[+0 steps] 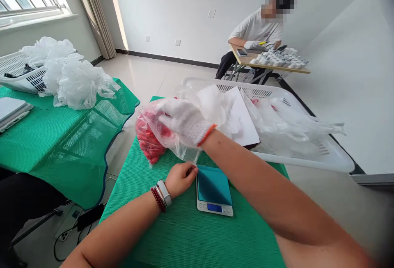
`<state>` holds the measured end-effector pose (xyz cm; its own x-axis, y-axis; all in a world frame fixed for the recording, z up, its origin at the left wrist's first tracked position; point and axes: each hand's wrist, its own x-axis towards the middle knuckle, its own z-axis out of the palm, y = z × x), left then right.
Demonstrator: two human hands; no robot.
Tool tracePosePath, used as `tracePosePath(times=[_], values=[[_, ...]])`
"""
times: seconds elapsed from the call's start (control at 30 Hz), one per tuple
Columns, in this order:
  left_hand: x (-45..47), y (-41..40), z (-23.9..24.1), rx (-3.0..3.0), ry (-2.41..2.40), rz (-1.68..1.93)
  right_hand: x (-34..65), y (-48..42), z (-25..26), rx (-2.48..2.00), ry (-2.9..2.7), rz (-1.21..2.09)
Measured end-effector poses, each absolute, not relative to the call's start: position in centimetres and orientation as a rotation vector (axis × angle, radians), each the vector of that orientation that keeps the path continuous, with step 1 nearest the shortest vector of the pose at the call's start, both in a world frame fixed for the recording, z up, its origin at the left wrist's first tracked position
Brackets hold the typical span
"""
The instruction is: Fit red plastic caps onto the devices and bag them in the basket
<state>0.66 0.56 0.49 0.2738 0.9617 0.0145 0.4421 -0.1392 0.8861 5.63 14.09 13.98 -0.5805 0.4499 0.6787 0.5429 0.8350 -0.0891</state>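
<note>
My right hand [184, 121], in a white knit glove with an orange cuff, reaches into or grips a clear plastic bag of small red pieces [150, 138] lying on the green mat. My bare left hand [182, 177], with a watch and red bead bracelet on the wrist, rests on the mat with fingers curled, pinching the bag's lower edge beside a small digital scale [214, 190]. The scale's teal platform carries nothing.
A white slotted basket [323, 155] with clear bags and a white sheet [244, 122] sits behind the scale. To the left, a second green table [55, 136] holds crumpled bags and another basket [18, 71]. A person sits working at a far desk [271, 65].
</note>
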Motion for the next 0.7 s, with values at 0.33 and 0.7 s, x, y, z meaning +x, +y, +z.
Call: tracePosePath(times=[0.33,0.7], values=[[0.8,1.1,0.3,1.69,1.319,0.786,22.7,-0.4,7.9,-0.725,-2.346,-0.184],[0.8,1.1,1.5,1.634,1.322,0.775,23.2,-1.8,2.1,-0.9,-2.342,-0.023]])
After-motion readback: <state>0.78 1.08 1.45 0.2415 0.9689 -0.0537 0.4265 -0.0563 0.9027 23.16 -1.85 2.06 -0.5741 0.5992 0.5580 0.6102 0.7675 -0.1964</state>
